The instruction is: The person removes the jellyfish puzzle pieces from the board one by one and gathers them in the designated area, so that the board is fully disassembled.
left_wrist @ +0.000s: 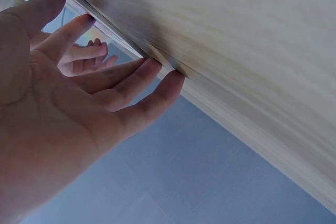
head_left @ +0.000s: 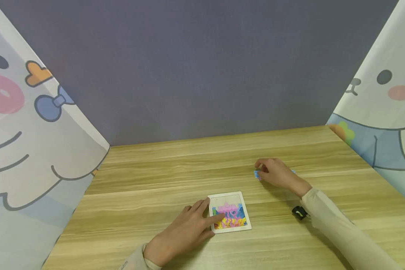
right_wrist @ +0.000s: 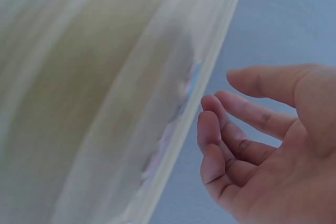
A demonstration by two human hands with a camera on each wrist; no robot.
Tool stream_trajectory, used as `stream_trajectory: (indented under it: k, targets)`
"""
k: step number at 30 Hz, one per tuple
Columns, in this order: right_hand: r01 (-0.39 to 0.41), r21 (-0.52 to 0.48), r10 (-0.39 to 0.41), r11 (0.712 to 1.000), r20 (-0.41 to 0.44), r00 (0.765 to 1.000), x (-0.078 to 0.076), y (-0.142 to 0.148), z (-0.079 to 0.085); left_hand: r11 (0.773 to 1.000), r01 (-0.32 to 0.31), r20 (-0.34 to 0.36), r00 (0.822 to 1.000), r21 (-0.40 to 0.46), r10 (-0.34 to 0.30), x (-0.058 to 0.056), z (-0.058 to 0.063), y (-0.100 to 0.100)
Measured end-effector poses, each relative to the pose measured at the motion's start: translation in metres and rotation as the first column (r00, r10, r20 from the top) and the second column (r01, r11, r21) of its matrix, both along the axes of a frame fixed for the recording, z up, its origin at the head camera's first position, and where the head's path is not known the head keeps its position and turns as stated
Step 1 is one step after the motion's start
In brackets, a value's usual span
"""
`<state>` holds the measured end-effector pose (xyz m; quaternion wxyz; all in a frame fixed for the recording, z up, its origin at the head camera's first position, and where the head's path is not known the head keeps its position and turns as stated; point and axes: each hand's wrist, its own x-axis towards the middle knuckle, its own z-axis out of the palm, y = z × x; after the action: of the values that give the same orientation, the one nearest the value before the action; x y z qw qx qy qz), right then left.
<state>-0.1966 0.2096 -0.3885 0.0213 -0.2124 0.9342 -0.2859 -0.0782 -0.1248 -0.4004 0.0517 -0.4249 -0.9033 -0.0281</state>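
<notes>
A square jigsaw puzzle with a pink, blue and yellow undersea picture lies in a white tray, its upper part showing bare backing. My left hand rests at the tray's left side, the index finger reaching onto the picture and the other fingertips along the rim and table. Farther back on the right, my right hand hovers over blue puzzle pieces, partly covering them. In the right wrist view, its fingers are loosely bent, thumb apart, holding nothing; blue and purple pieces lie beside them.
Both hands work on a wood-grain table. A grey-purple panel rises behind it, with cartoon-printed sheets at the left and right sides. A small black device sits by the right sleeve's cuff.
</notes>
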Motion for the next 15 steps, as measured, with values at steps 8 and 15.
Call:
stream_trajectory:
  k: [8, 15]
  targets:
    - [-0.065, 0.011, 0.065, 0.998, -0.077, 0.995, 0.012, -0.019, 0.009, 1.0, 0.003, 0.019, 1.0, 0.005, -0.004, 0.0, 0.001, 0.002]
    - [-0.175, 0.007, 0.174, 0.985, -0.147, 0.974, 0.038, -0.042, 0.009, 1.0, 0.01, -0.008, 1.0, -0.022, -0.01, 0.001, 0.003, 0.001]
